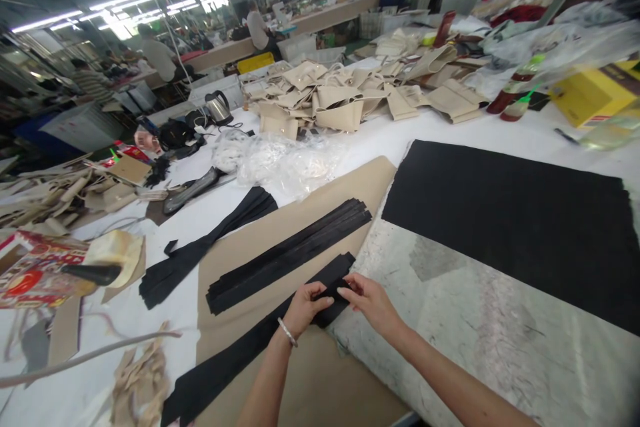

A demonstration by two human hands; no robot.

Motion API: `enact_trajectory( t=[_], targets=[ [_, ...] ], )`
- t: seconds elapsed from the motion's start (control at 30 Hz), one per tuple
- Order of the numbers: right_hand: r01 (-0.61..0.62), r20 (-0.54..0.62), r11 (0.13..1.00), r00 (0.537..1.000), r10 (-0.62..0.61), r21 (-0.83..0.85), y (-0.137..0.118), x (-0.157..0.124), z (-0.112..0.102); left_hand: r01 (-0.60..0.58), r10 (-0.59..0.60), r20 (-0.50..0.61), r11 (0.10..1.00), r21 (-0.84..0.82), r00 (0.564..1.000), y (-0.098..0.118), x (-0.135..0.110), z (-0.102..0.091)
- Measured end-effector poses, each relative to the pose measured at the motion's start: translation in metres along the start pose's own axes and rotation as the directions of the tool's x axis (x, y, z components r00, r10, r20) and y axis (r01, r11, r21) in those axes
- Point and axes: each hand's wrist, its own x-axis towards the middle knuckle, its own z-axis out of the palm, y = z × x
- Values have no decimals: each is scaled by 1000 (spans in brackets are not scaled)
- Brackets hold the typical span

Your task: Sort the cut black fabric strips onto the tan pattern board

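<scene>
My left hand (303, 310), with a beaded bracelet at the wrist, pinches a black strip (336, 290) between thumb and fingers. Close beside it, my right hand (369, 301) has its fingertips closed on the same strip near its end. Beneath both hands lies a row of overlapping black strips (225, 363), running down to the lower left. Just beyond them, a stack of black strips (290, 255) rests on a tan sheet (345, 380). Farther left is a fanned bundle of black strips (210, 240). The strips' exact material cannot be told.
A worn grey board (450, 333) lies at right, with a large black sheet (505, 220) across its far part. Beige pieces (340, 107) are heaped behind clear plastic bags (285, 160). A kettle (219, 107), bottles (517, 107) and a yellow box (590, 97) stand farther back.
</scene>
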Motion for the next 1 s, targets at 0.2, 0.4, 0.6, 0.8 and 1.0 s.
enact_trajectory(
  t=[0.2, 0.4, 0.6, 0.8, 1.0],
  targets=[
    [-80, -82, 997, 993, 81, 20, 6, 0, 2, 24, -25, -7, 996, -82, 1000, -3, 8, 3],
    [-117, -115, 993, 986, 118, 14, 13, 1, -2, -38, 34, -94, 998, -44, 995, -11, 19, -1],
    [-60, -121, 997, 991, 65, 48, 17, -10, -25, -199, 344, -375, 906, 374, 861, -1, 25, 3],
    [-50, -111, 993, 992, 62, 109, 15, -17, -40, -202, 184, 92, 944, 262, 979, 21, 33, 36],
    [-50, -124, 993, 990, 63, 105, 12, -19, -43, -91, 66, 155, 983, 157, 986, 14, 41, 50]
  ],
)
